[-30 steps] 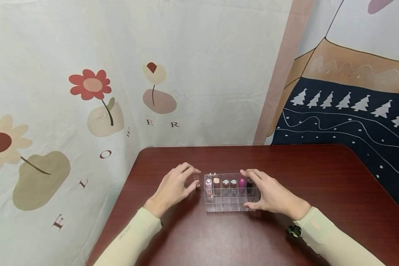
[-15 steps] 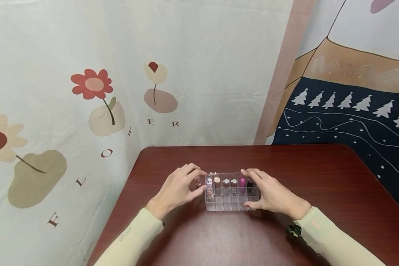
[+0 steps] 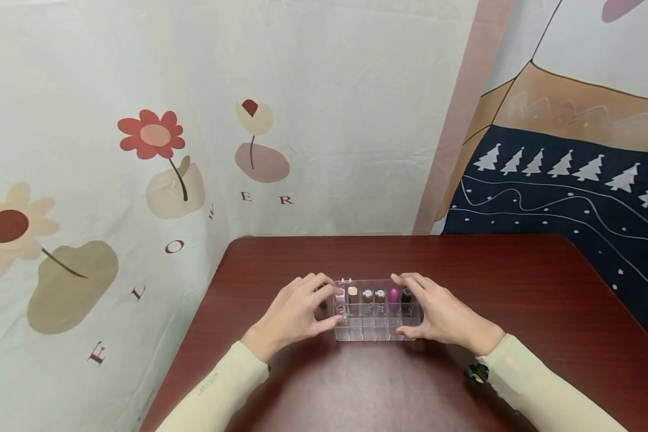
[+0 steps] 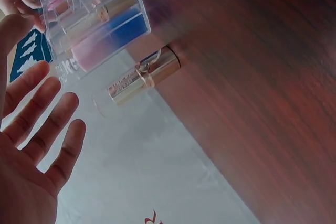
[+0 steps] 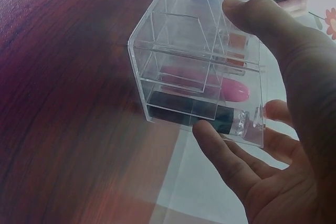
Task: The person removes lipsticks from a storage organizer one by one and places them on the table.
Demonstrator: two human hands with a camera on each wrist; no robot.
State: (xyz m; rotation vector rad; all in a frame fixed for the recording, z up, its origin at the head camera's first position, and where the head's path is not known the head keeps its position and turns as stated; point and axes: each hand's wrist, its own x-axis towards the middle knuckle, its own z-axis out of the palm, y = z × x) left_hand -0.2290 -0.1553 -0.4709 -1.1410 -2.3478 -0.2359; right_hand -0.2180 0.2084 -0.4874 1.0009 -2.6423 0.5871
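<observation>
A clear compartmented lipstick organizer (image 3: 363,333) stands on the table between the hands. Its back row holds several lipsticks, including a magenta one (image 3: 393,297) and a black one (image 5: 184,111) at the right end. One more lipstick (image 3: 341,310) sits in the row before them, at the left. My right hand (image 3: 444,312) grips the organizer's right end, thumb at the front and fingers behind. My left hand (image 3: 293,310) is spread around the left end, fingertips right at its edge. Beside that end stands a loose gold lipstick (image 4: 149,76), hidden behind the left hand in the head view.
The dark red-brown table (image 3: 324,384) has rounded back corners. Behind it hangs a pale cloth (image 3: 345,120) with printed flowers and letters. To the right is a navy cloth (image 3: 551,198) with white trees. A dark wrist device (image 3: 476,374) shows at the right cuff.
My left hand has moved right, from beside the loose lipstick to the organizer's left end, and now covers that lipstick in the head view. My right hand has stayed on the right end.
</observation>
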